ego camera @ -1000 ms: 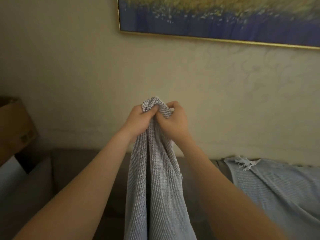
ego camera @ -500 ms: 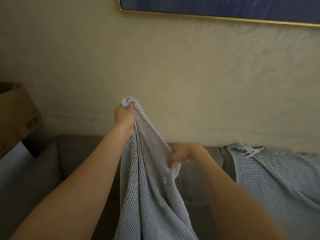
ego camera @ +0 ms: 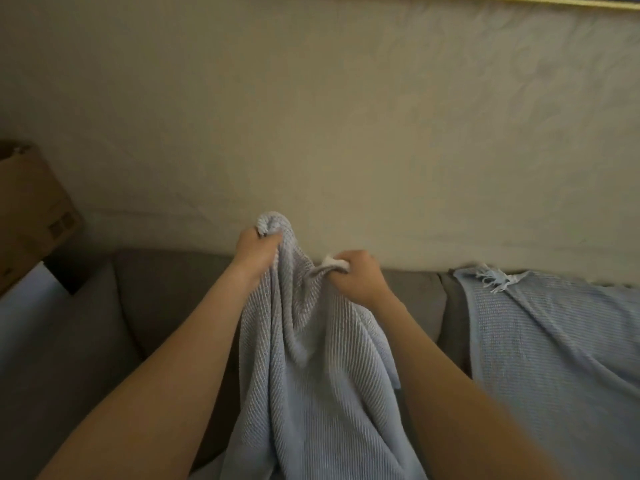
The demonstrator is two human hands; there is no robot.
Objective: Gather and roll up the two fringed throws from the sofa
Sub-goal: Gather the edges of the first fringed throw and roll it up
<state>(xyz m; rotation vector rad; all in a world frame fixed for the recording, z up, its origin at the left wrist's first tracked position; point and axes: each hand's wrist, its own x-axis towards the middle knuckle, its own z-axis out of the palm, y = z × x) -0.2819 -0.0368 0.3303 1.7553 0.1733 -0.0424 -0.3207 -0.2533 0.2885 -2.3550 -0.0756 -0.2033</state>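
A pale blue waffle-weave throw [ego camera: 318, 382] hangs in front of me over the grey sofa [ego camera: 162, 299]. My left hand [ego camera: 258, 249] grips its top edge, bunched above the fist. A little lower and to the right, my right hand [ego camera: 358, 275] grips another bunch of the same edge, with a white bit of cloth showing at the fingers. The second fringed throw [ego camera: 547, 341], also pale blue, lies draped over the sofa's back and seat at the right, its white fringe [ego camera: 498, 280] near the top.
A cardboard box [ego camera: 31, 209] stands at the far left beside the sofa's arm. A beige wall [ego camera: 346, 116] rises behind the sofa, with the gold edge of a picture frame [ego camera: 554, 1] at the top right.
My right hand slid down and right along the throw's edge, away from the left hand, then rose and gripped a new bunch. The view tilted downward.
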